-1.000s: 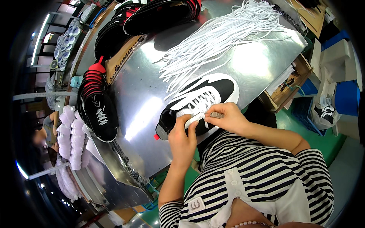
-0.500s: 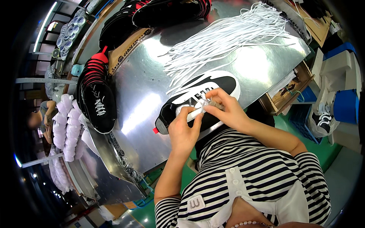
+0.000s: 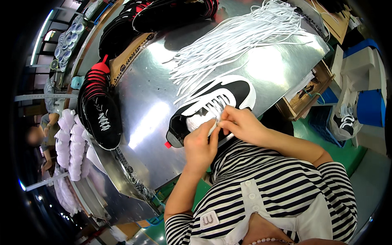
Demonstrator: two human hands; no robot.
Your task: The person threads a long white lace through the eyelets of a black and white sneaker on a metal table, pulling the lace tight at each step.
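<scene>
A black-and-white sneaker (image 3: 243, 88) lies on its side on the metal tabletop (image 3: 141, 102), its toe toward the far right and its heel with a red tab to the near left. White lace crosses part of its front. Over the sneaker's opening, my left hand (image 3: 200, 143) pinches a white shoelace (image 3: 211, 130) between thumb and forefinger. My right hand (image 3: 243, 125) is closed beside it, thumb and fingertips pressed together on the lace near the eyelets. The fingertips of both hands nearly meet. Exactly how the lace runs between them is partly hidden.
A heap of loose white shoelaces (image 3: 241, 34) spreads beyond the sneaker. Stacks of black-and-red shoe uppers (image 3: 100, 110) line the left and far edges. An open wooden drawer (image 3: 306, 96) juts out at right. Another person (image 3: 48, 134) sits at far left behind white puffy bundles (image 3: 69, 139).
My right hand has moved down and closer to my left fingertips, uncovering more of the laced front. My left hand stays near the shoe opening. The whole view has shifted slightly.
</scene>
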